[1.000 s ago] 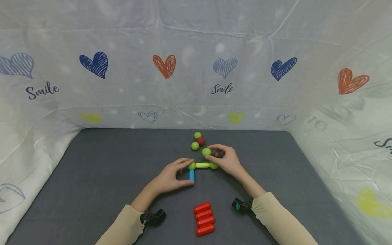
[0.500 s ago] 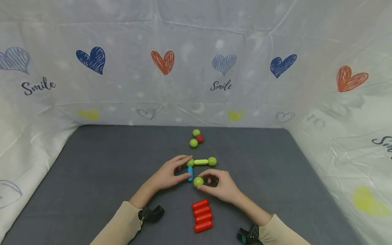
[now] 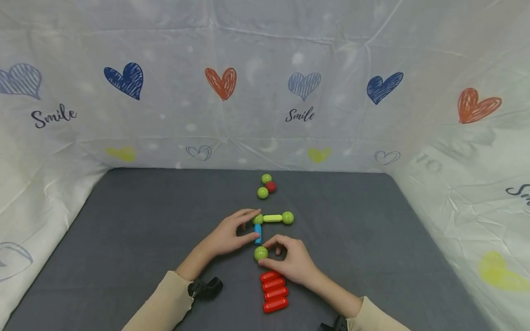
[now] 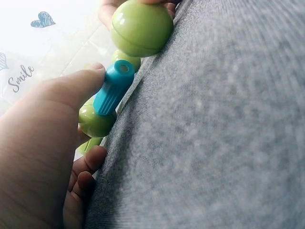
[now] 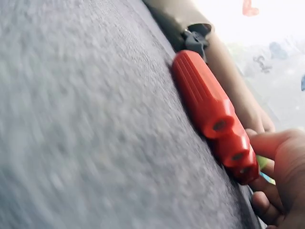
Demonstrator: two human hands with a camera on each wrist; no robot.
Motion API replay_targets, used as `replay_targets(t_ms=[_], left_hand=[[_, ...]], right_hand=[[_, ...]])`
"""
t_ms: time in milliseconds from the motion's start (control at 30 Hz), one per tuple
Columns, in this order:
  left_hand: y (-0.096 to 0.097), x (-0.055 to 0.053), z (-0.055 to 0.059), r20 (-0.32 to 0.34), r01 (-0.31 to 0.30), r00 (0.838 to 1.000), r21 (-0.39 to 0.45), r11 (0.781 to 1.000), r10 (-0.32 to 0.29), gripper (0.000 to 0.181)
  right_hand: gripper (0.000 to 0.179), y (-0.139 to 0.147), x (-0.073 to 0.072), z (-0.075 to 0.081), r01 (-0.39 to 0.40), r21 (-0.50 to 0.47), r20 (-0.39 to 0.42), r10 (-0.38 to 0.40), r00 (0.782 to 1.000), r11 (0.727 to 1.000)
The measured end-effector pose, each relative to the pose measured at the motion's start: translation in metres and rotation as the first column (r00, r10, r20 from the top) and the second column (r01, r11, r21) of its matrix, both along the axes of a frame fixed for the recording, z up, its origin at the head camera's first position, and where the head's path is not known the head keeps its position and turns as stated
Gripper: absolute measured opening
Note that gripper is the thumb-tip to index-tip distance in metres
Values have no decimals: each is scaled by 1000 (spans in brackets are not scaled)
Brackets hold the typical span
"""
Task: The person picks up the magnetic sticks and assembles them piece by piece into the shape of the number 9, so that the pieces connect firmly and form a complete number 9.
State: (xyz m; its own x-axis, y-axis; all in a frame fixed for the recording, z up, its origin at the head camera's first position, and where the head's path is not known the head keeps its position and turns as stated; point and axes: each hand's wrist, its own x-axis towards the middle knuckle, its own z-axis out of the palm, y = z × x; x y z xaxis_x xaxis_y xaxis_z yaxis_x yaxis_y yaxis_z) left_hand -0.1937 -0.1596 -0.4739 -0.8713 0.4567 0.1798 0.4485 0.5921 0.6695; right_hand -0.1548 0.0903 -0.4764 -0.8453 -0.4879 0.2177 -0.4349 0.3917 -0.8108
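Note:
My left hand [image 3: 225,235] holds an L of joined magnetic-looking toy pieces, thumb on the blue rod [image 3: 258,234] and forefinger at the green corner ball [image 3: 258,219]. From that ball a yellow-green rod [image 3: 272,218] runs right to another green ball [image 3: 288,218]. My right hand [image 3: 291,259] pinches a separate green ball [image 3: 261,253] between thumb and fingers, just in front of the blue rod's free end. In the left wrist view this pinched ball [image 4: 142,28] is close to the blue rod's tip [image 4: 125,67]; whether they touch, I cannot tell.
Several red rods [image 3: 275,294] lie side by side just in front of the right hand. At the back, two loose green balls [image 3: 262,193] and a red ball [image 3: 271,187] sit together. A patterned white sheet [image 3: 256,124] stands behind the dark grey tabletop [image 3: 165,207].
My right hand has carried its green ball from behind the yellow-green rod, toward me and left, to the blue rod's near end. The left hand keeps its hold.

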Motion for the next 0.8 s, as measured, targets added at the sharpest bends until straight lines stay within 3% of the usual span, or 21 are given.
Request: replay_targets(t_ms=[267, 800], left_hand=[[0, 1, 1, 7, -4, 1000, 2, 1000, 4, 68], [-1, -2, -2, 4, 1, 1000, 5, 1000, -1, 68]], right_hand=[[25, -8, 6, -2, 77, -23, 21, -76, 997, 997], [29, -12, 8, 0, 101, -24, -10, -101, 995, 995]])
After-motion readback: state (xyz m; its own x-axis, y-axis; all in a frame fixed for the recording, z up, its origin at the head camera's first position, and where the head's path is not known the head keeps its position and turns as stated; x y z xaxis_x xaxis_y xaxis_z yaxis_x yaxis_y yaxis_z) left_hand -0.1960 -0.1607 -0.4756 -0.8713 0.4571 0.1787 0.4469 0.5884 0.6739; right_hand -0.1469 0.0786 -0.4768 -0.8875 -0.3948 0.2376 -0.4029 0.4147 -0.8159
